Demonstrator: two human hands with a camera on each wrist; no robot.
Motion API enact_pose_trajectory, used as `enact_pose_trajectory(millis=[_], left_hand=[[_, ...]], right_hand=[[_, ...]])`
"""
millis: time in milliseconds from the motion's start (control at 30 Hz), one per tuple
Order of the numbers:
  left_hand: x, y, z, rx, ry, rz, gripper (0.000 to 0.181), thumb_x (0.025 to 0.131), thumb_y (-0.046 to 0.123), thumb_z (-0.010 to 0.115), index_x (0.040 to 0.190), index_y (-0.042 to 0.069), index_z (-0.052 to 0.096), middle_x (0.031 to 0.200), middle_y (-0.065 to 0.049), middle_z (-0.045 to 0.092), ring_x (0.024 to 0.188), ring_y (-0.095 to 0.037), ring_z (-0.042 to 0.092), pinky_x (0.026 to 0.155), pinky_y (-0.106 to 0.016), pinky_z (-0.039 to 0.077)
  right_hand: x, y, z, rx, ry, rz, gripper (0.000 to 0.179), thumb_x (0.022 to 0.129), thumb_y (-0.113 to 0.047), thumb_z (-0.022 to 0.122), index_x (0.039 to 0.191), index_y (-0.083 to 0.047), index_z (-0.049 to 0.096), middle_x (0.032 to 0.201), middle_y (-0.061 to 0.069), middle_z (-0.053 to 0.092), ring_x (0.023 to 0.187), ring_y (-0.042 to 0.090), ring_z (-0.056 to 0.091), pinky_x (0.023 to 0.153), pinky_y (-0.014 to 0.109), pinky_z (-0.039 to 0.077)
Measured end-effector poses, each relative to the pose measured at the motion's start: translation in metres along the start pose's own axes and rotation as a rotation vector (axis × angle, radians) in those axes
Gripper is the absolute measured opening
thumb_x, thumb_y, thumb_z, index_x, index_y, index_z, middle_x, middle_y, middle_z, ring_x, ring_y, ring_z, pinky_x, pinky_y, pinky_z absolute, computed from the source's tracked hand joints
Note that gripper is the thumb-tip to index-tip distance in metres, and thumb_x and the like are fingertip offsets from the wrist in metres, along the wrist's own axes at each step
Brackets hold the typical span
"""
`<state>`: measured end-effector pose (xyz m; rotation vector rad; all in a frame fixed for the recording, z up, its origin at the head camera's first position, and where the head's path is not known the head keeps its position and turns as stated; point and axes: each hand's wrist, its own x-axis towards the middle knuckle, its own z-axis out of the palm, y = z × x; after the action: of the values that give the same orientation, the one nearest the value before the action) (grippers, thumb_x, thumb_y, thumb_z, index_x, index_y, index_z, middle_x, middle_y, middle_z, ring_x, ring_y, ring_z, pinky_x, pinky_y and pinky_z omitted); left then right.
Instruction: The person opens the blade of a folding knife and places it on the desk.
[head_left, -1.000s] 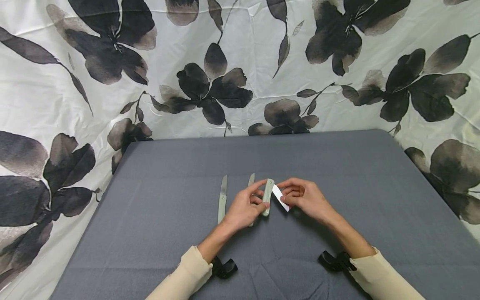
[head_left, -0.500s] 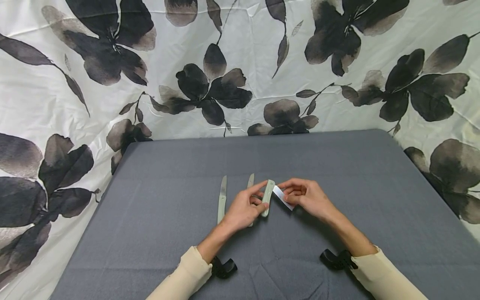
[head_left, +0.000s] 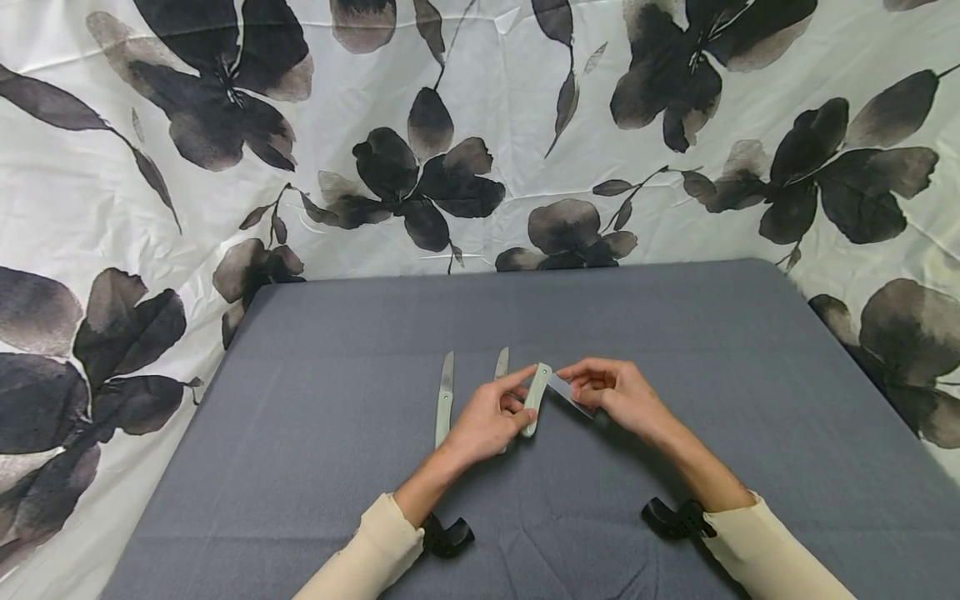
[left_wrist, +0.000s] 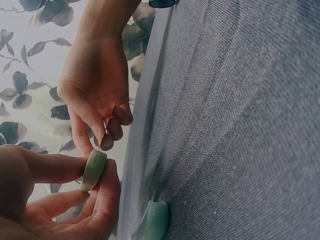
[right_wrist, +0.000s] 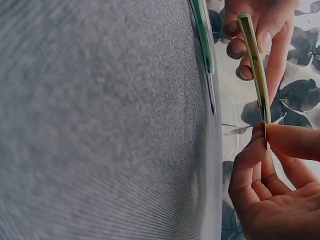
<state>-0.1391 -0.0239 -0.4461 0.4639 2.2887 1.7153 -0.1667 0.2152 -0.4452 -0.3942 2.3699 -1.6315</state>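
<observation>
Held above the table is a folding knife with a pale green handle, its blade angled out to the right, partly unfolded. The left hand grips the handle between thumb and fingers. At the blade, the right hand pinches the metal between thumb and fingers. The right wrist view shows the open slot along the handle. Two more green-handled knives lie unfolded on the cloth: one knife left of the left hand, another knife mostly hidden behind that hand.
A grey cloth covers the table. Behind it hangs a white curtain with dark flowers. Black straps with curved mounts, such as the left mount, sit at both wrists.
The blade has swung further out from the handle, its tip moving right and slightly up. The right hand has shifted a little with it; the left hand has kept its grip.
</observation>
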Motion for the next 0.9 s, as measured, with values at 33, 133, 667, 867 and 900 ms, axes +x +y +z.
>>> enact_pose_trajectory(millis=[33,133,667,867,900], left_hand=[[-0.001,0.0,0.0,0.001,-0.003,-0.001,0.064,0.095,0.0,0.067,0.155,0.008,0.049,0.12,-0.023,0.067,0.083,-0.011,0.066,0.061,-0.018,0.047],[-0.002,0.0,-0.001,0.014,-0.013,0.0,0.063,0.095,0.001,0.066,0.155,0.009,0.049,0.121,-0.022,0.068,0.084,-0.011,0.066,0.063,-0.019,0.048],[-0.008,-0.001,-0.002,0.099,-0.053,-0.02,0.062,0.094,-0.001,0.065,0.154,0.012,0.052,0.121,-0.02,0.068,0.081,-0.011,0.064,0.065,-0.023,0.049],[-0.011,0.001,-0.003,0.121,-0.057,-0.038,0.064,0.093,-0.001,0.064,0.154,0.015,0.053,0.121,-0.018,0.069,0.079,-0.01,0.062,0.065,-0.024,0.049],[-0.012,0.001,-0.003,0.127,-0.058,-0.042,0.064,0.093,-0.001,0.063,0.154,0.015,0.053,0.121,-0.017,0.069,0.079,-0.01,0.061,0.066,-0.024,0.048]], right_hand=[[-0.001,0.0,0.0,-0.003,0.002,-0.003,0.027,0.097,-0.002,0.065,0.123,-0.001,0.072,0.094,0.019,0.07,0.07,0.014,0.063,0.063,0.033,0.054],[-0.002,0.0,0.0,-0.017,0.012,-0.003,0.028,0.095,-0.001,0.065,0.122,-0.002,0.073,0.093,0.018,0.07,0.07,0.014,0.062,0.063,0.033,0.053],[-0.008,0.001,0.001,-0.07,0.032,0.019,0.027,0.096,-0.002,0.064,0.12,-0.005,0.076,0.094,0.017,0.07,0.072,0.014,0.06,0.062,0.033,0.05],[-0.01,0.0,0.003,-0.088,0.035,0.034,0.028,0.096,-0.002,0.063,0.12,-0.007,0.077,0.102,0.017,0.073,0.077,0.015,0.062,0.063,0.034,0.052],[-0.011,0.001,0.003,-0.092,0.035,0.034,0.028,0.096,-0.002,0.062,0.12,-0.007,0.077,0.104,0.017,0.073,0.078,0.015,0.062,0.064,0.034,0.052]])
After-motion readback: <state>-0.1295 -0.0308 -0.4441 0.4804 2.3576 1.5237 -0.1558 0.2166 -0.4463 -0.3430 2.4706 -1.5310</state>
